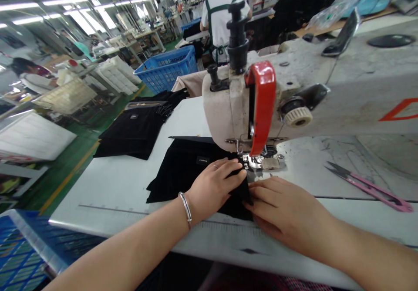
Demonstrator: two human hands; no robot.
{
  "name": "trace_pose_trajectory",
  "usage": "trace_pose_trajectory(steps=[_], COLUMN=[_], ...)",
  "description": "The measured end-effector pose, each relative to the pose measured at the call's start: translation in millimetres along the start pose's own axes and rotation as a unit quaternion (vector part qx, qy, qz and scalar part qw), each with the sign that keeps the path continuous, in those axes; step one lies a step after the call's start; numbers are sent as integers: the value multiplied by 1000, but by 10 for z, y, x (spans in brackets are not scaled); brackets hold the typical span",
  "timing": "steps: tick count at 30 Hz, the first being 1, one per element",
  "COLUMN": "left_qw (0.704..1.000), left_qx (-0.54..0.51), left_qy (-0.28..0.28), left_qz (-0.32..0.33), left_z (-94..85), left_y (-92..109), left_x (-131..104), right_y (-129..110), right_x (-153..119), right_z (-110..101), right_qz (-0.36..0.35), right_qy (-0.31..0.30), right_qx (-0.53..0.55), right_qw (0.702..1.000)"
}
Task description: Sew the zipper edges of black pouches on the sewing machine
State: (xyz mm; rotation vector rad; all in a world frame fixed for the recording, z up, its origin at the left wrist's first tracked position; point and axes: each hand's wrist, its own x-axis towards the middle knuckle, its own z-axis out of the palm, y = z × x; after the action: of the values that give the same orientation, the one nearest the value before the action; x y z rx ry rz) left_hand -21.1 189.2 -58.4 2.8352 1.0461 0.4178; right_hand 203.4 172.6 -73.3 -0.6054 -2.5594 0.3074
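Note:
A black fabric piece [183, 164] with a small label lies on the white sewing table, its right edge by the presser foot [256, 161] of the sewing machine [225, 108]. My left hand [217, 184], with a bracelet at the wrist, rests on the fabric just left of the foot, fingers slightly apart and pressing flat. Below the foot, my right hand [284, 208] has its fingers closed on the fabric's near right edge. The thumb of that hand is mostly hidden.
Pink-handled snips [372, 188] lie on the table at right. Stacked black pieces [133, 127] sit at the left. Blue crates stand behind [168, 66] and at lower left [29, 247]. A person in a white shirt [222, 16] is beyond the machine.

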Motion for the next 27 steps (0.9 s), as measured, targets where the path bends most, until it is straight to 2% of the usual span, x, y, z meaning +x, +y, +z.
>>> trace_pose_trajectory(steps=[8, 12, 16, 20, 24, 27], left_qw=[1000, 1000, 996, 974, 964, 971], left_qx=[-15, -15, -51, -131, -155, -122], left_qy=[-2, -1, 73, 152, 176, 175], left_qz=[3, -4, -20, -108, -128, -106], left_z=[-2, -48, -128, -156, -115, -84], left_y=[-74, -25, 139, 259, 276, 275], left_x=[34, -4, -159, -254, -250, -260], right_y=[6, -23, -152, -243, -230, -209], right_x=[24, -13, -82, -145, -146, -114], right_z=[-27, -60, -118, -93, -29, -14], right_qz=[-19, -14, 33, 33, 11, -20], right_qy=[5, -5, -18, -28, -10, -9], right_qx=[-17, -31, -19, -55, -105, -102], right_qw=[1000, 999, 999, 998, 994, 995])
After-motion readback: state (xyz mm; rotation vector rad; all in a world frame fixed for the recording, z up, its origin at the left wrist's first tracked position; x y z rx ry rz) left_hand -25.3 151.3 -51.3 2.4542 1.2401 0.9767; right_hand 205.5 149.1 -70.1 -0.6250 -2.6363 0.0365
